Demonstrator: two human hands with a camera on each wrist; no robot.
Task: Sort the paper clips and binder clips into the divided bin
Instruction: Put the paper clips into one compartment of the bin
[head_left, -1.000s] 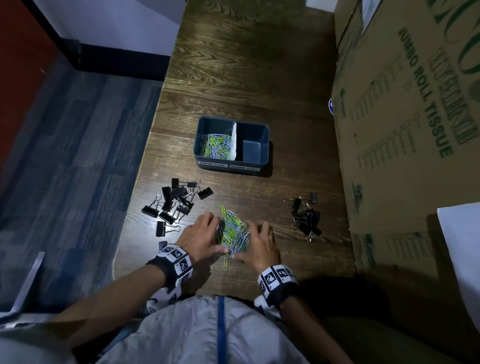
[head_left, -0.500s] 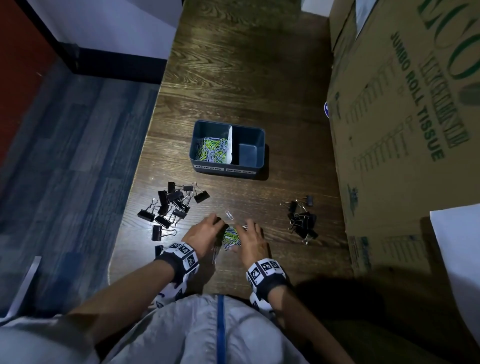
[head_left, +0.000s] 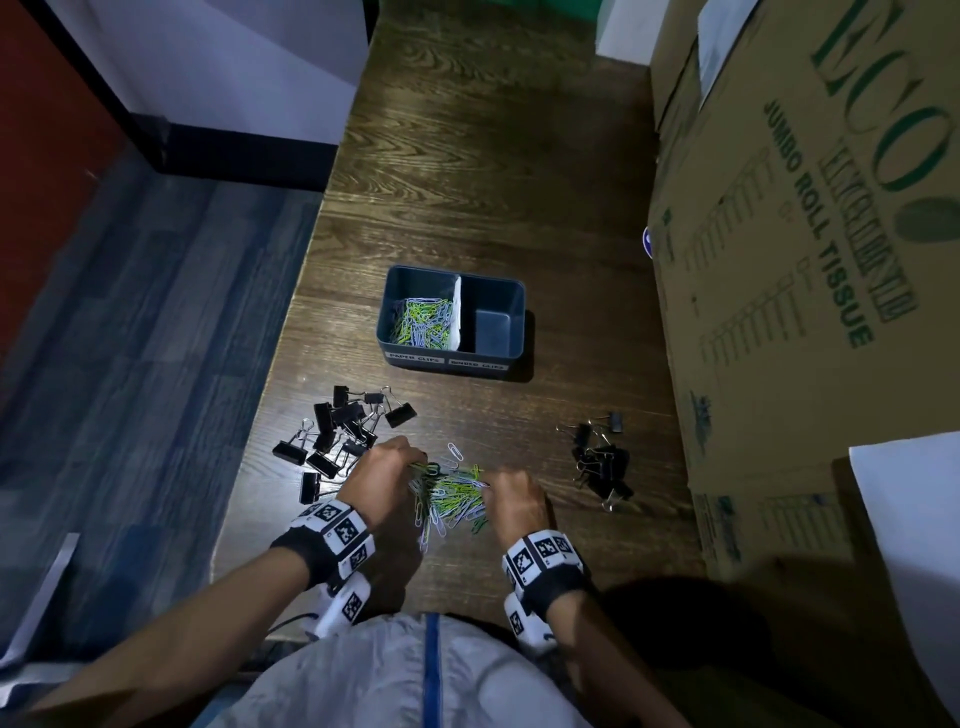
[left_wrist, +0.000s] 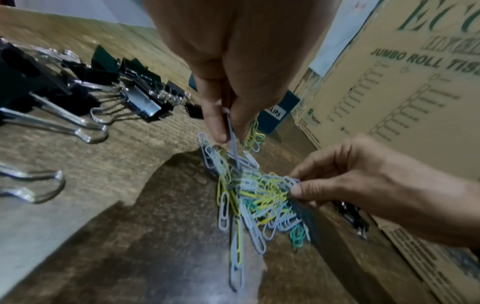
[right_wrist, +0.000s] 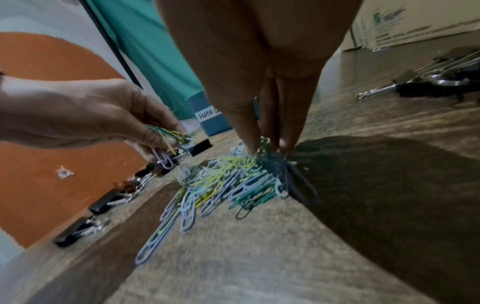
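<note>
Dark wooden table (head_left: 467, 156), bluish floor (head_left: 156, 364), seemingly white wall (head_left: 234, 67).

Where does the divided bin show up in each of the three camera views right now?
Head: divided bin at centre, beyond both hands.
Left wrist: only a labelled corner, behind the left hand's fingers.
Right wrist: a labelled corner, left of the right hand.
Shared landmark: the loose paper clips.

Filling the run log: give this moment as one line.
left hand pinches paper clips | right hand pinches same pile | bin: paper clips in left compartment, right bare | binder clips on table
</note>
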